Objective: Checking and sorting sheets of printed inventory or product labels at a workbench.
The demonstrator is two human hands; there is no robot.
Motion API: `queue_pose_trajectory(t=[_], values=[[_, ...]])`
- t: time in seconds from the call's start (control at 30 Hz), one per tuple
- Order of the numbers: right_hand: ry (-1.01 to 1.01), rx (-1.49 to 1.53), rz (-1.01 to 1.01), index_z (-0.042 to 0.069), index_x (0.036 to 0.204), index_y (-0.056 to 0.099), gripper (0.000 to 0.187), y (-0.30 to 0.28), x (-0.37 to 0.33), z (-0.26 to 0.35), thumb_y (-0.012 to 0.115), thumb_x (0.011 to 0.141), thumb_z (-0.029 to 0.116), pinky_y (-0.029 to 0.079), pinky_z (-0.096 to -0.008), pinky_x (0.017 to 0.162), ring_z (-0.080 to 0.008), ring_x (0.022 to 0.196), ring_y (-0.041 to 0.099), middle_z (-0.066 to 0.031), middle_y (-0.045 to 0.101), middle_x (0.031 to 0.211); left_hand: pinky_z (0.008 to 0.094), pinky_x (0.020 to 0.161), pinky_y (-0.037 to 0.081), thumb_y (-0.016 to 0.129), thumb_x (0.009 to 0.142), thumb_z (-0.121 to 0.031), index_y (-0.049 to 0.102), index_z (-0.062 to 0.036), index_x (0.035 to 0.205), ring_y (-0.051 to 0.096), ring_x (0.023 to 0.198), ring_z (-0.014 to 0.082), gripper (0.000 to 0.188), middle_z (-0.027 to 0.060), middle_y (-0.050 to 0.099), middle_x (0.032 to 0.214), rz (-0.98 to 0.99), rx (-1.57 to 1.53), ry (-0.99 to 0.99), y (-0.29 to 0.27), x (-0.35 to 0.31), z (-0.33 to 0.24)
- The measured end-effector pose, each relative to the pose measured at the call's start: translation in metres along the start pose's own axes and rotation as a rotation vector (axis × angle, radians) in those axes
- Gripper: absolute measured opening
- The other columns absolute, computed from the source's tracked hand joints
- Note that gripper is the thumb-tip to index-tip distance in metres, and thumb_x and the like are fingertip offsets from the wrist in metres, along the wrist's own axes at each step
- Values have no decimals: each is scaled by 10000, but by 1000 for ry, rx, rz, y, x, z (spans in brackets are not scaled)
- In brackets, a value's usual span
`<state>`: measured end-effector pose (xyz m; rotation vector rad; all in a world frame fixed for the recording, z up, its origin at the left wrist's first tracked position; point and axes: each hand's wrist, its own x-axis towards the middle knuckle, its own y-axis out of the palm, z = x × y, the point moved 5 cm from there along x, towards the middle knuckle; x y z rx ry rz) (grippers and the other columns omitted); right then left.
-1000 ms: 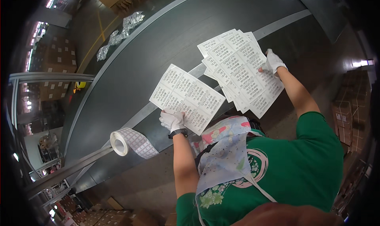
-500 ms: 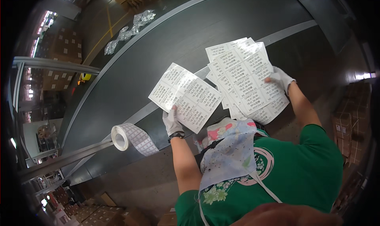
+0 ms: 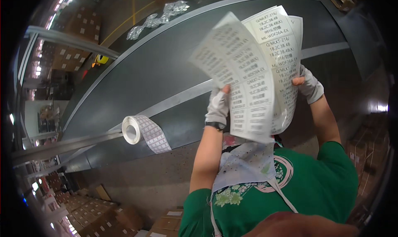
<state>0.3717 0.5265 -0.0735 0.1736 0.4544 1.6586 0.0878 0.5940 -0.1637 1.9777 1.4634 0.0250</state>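
Note:
My left hand (image 3: 219, 104), in a white glove with bare fingertips, grips a white label sheet (image 3: 251, 96) by its left edge, thumb on top. That sheet is bent and tilted, its upper corner blurred by motion. In my right hand (image 3: 310, 85), gloved the same way, is a stack of label sheets (image 3: 286, 67) printed with rows of dark text. The left sheet overlaps the stack's left side, and both are raised above the dark work surface. My fingers behind the paper are hidden.
A roll of small printed labels (image 3: 132, 130) lies on the dark work surface (image 3: 166, 71) to the left, its strip trailing toward the near edge. A metal rail (image 3: 83, 140) runs beside it. Crumpled clear plastic (image 3: 159, 17) is beyond the far rim. Stacked cartons (image 3: 91, 212) stand lower left.
My left hand has moved right and up with its sheet, bringing it against the stack. The stack has been lifted and tilted more upright by my right hand.

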Motion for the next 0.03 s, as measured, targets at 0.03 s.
queue_pose_trajectory(t=[0.03], values=[[-52, 12, 45, 0, 1345, 423, 778, 13, 7, 1, 766, 665, 157, 376, -377, 1036, -247, 1172, 536, -117, 576, 1256, 406, 1143, 175, 714, 793, -364, 225, -91, 1447, 300, 1334, 216, 861, 65, 342, 1451, 108, -91, 65, -1, 13, 15]])
